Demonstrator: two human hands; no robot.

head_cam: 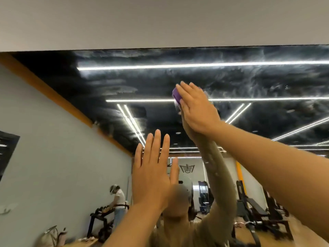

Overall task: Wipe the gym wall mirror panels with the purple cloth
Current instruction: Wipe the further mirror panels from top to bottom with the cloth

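Your right hand (195, 107) is up high on the mirror (249, 82), fingers straight and held close together, palm flat over the purple cloth (176, 96). Only a bunched edge of the cloth peeks out at the left side of your fingers; the rest is hidden under the hand. The cloth sits against the glass in the upper part of the panel, right on the reflection of a long ceiling light strip (138, 100).

Your left hand (154, 172) is lower and to the left, open, fingers straight and only slightly parted, thumb out to the right. It looks flat against the glass, though I cannot tell for sure that it touches.

Cloudy white smears cover the mirror around and above the cloth, up to its top edge under the pale wall (160, 22). Reflected low on the left, a person in a white shirt (118, 196) bends over a dumbbell rack (101, 216); weight benches (254, 207) show on the right.
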